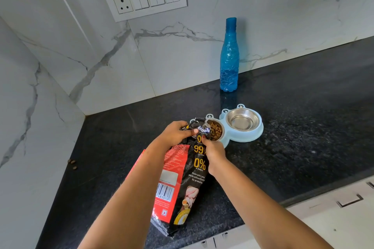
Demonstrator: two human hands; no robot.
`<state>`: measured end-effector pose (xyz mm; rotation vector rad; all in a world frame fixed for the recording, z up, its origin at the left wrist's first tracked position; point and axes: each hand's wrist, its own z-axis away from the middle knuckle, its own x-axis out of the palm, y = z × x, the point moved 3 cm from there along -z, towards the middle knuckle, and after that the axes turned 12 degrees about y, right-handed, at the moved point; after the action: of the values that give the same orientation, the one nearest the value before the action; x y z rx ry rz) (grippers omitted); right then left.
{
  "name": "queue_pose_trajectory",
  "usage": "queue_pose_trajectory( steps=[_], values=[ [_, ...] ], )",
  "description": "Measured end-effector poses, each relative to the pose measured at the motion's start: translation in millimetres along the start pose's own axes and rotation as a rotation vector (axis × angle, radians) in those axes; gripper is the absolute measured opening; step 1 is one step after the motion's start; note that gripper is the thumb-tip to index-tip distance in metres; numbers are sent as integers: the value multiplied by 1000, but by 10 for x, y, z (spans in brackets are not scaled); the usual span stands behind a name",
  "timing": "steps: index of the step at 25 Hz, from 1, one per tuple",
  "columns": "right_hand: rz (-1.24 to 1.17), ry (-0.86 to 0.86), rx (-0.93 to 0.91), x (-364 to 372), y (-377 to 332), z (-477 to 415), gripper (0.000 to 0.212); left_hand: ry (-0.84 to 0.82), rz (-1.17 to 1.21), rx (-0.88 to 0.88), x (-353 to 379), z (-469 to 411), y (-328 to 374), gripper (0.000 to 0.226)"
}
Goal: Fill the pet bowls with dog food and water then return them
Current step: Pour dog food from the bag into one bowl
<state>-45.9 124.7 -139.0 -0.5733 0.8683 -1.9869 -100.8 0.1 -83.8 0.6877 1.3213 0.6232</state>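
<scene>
Pale blue plastic feeder (241,137) with two steel bowls sits on the black stone counter (303,127), right in front of the person. The left bowl (223,130) has kibble (215,131) in it. The right bowl (242,121) looks bare and dry, so the water part isn't done yet imo.

The dog food bag (182,178) leans over the counter with its crumpled mouth right at the left bowl's rim, covering part of it. The left hand (175,133) has its fingers curled round the top of the bag, and the right hand (214,150) pinches the bag's edge just below the mouth.

Stuff that could go sideways: if the bag tips further or either grip slips, kibble probably goes over the rim onto the counter or into the water bowl. A few stray pieces (72,163) lie by the left wall, so it spills easily. The feeder looks light too, and a bump from the bag could shove it.

The blue bottle (229,56) stands upright behind the feeder against the marble wall, well apart from both hands.

Hard to tell: how full the left bowl is, since the bag hides its near side. Also whether the bag's mouth is open or being folded shut. The right fingertips are tucked against the bag, and the bottle's water level doesn't read through the crinkled plastic.
</scene>
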Motion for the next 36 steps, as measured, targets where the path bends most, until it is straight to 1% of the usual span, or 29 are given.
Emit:
queue_pose_trajectory(
  steps=[4, 6, 8, 10, 12, 14, 15, 18, 22, 24, 27, 30, 33, 36],
  values=[
    [-7, 89, -23, -2, -19, 1, 31, 4, -32, 31, 68, 15, 48, 22],
    [-21, 102, 2, -20, -22, 9, 30, -15, -81, 17, 112, -11, 60, 25],
    [-39, 109, 32, -54, -41, 21, 28, -38, -80, -23, 131, -40, 64, 26],
    [-32, 90, 29, -41, -55, 16, 28, -41, -43, -58, 125, -69, 50, 28],
    [-20, 69, 4, -33, -95, 36, 31, -3, -42, -71, 135, -76, 60, 29],
    [3, 39, -18, -32, -128, 44, 40, 52, -98, -60, 156, -70, 95, 29],
    [19, 31, -34, -41, -142, 44, 41, 66, -137, -47, 176, -72, 112, 26],
    [82, 50, -86, -102, -175, 30, 34, 86, -206, -20, 213, -64, 140, 14],
    [111, 66, -99, -140, -195, -36, 29, 104, -225, -10, 233, -50, 150, 19],
    [109, 74, -87, -151, -194, -65, 29, 98, -243, -3, 248, -47, 152, 23],
    [78, 71, -83, -144, -168, -102, 33, 101, -232, -20, 257, -39, 146, 31],
    [54, 59, -90, -126, -149, -107, 33, 99, -216, -33, 257, -36, 144, 34],
    [44, 42, -109, -123, -133, -95, 33, 101, -164, -26, 246, -39, 128, 29],
    [65, 4, -97, -129, -108, -47, 34, 121, -44, -34, 211, -32, 100, 20]
  ],
)
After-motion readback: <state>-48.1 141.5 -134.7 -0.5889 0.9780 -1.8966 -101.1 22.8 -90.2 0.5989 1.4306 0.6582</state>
